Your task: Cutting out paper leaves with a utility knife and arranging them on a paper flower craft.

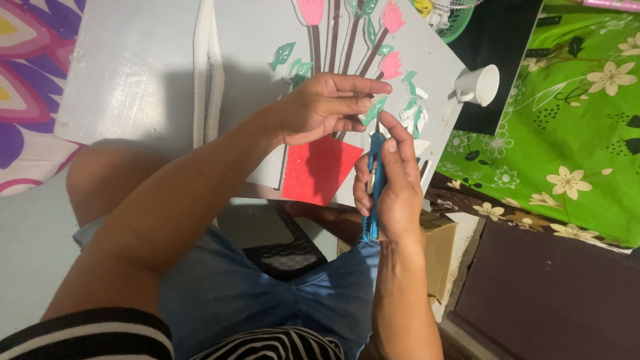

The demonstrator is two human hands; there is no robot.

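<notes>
Here, the grey board (427, 60) bears a red paper pot (319, 168) with pink flowers, their tops cut off by the frame. A white cup (479, 85) lies tipped, contents unseen. The left hand (327, 107) pinches a green leaf (374, 109); the right hand (393, 190) grips a blue cutter (375, 157), its blade hard to make out.

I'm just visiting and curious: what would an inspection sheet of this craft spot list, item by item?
Surface: grey board resting by the person's knee, with paper flowers glued on.
Job's things: green leaf pinched at the left hand's fingertips; blue cutter gripped upright; red paper pot on the board below the stems.
Clutter: white cup tipped on its side at the board's corner; cardboard box under the right wrist.
Hands: left hand holds the leaf; right hand holds the cutter, blade tip at the leaf.
Cables: nothing seen.
Surroundings: green flowered cloth to the right; patterned fabric to the left.
</notes>
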